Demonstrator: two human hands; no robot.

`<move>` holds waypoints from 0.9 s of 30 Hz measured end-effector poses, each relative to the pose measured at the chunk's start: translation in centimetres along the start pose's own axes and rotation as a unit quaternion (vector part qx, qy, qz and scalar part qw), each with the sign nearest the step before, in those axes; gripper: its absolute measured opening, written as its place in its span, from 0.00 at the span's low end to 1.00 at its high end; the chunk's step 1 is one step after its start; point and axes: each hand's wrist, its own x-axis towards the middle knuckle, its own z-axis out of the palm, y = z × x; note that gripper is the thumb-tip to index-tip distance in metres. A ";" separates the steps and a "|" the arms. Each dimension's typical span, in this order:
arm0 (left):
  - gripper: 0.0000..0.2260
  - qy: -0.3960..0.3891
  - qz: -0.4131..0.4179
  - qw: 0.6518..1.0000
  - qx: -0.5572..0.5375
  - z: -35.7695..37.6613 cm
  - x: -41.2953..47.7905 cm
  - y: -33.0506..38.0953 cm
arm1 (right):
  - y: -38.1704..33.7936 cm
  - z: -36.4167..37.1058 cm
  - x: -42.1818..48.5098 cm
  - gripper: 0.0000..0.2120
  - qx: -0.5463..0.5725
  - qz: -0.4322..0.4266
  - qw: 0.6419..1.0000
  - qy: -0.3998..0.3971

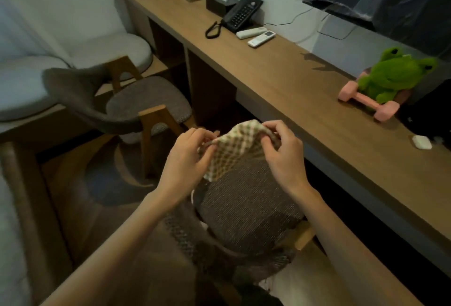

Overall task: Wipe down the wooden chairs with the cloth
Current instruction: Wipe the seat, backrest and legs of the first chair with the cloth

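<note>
1. Beige and brown checked cloth (234,152) hangs between your two hands, up in the air just above the woven seat of the near chair (246,205). It touches no wood.
2. Your left hand (188,159) pinches the cloth's left edge, its fingers (196,134) curled in on the fabric. Your right hand (284,156) pinches the right edge, its fingers (273,126) bunched over a fold.
3. You look to be arranging the cloth into a wiping pad, so I judge that the wiping itself is not yet under way.
4. Both holds are light pinches on edges. If one lets go as you refold, the cloth could drop onto the seat or the floor.
5. A loose pad leaves corners trailing, and these could catch on the chair's frame as you wipe.
6. Most of what lies below your hands is upholstery. The near chair's wood shows only as a small piece at its right side (302,235), so you could end up rubbing fabric and missing the timber.
7. The bench (280,78) runs close along your right forearm. A wide sweep there could knock your elbow on its edge.
8. The far chair (146,103) stands well to the left, and its wooden legs are easy to forget.
</note>
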 end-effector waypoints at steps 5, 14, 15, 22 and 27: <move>0.06 -0.022 -0.027 0.999 0.026 -7.9 -6.1 -5.0 | -6.4 7.8 -2.7 0.06 0.042 0.000 0.999 -0.033; 0.08 -0.073 -0.192 0.975 -0.087 -17.6 -10.4 -12.6 | -15.0 17.5 -3.0 0.08 0.083 -0.070 0.984 -0.144; 0.09 -0.061 -0.204 0.974 -0.082 -18.1 -10.1 -13.8 | -15.5 18.4 -2.6 0.08 0.087 -0.083 0.981 -0.155; 0.31 -0.058 -0.263 0.955 -0.126 -20.2 -5.9 -22.7 | -16.8 25.5 2.3 0.09 0.088 -0.122 0.967 -0.204; 0.22 -0.068 -0.289 0.943 -0.153 -21.4 0.0 -28.3 | -16.6 30.8 8.2 0.09 0.106 -0.097 0.970 -0.195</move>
